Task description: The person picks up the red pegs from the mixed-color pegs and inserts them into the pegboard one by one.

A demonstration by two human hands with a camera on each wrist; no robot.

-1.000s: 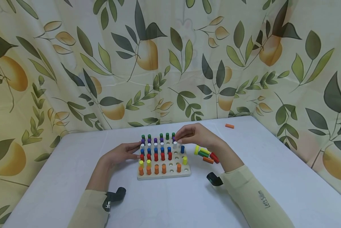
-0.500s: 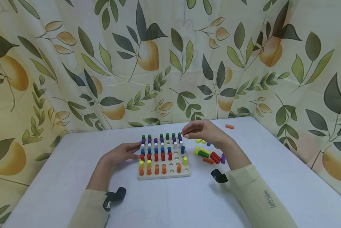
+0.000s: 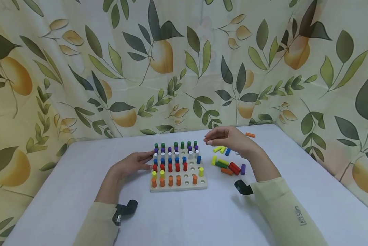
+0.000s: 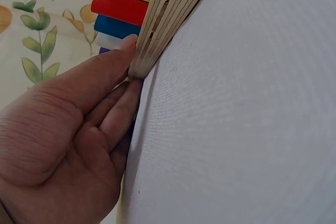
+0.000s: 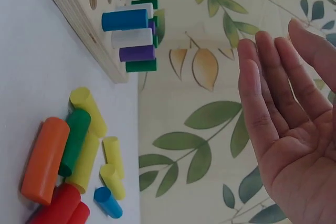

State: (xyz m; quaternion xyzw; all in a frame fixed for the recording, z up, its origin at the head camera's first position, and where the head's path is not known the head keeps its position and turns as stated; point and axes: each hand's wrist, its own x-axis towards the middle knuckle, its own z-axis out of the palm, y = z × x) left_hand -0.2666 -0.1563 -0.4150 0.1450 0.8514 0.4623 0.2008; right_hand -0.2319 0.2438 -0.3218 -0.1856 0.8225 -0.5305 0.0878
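Loosely open, holding nothing, the right hand (image 3: 232, 139) hovers above the white surface (image 3: 187, 218), a fruit-patterned cloth (image 3: 211, 71) beyond it. Left of it sits the pegboard (image 3: 178, 189), which the relaxed left hand (image 3: 129, 164) touches.

Pegs (image 3: 170, 167) in board (image 3: 184, 188), loose pegs (image 3: 234, 167) right

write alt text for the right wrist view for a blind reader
An empty right hand with loosely extended fingers, near a pale wooden board holding rows of coloured cylindrical pegs. Loose red, orange, green, yellow and blue cylinders lie on a white table.
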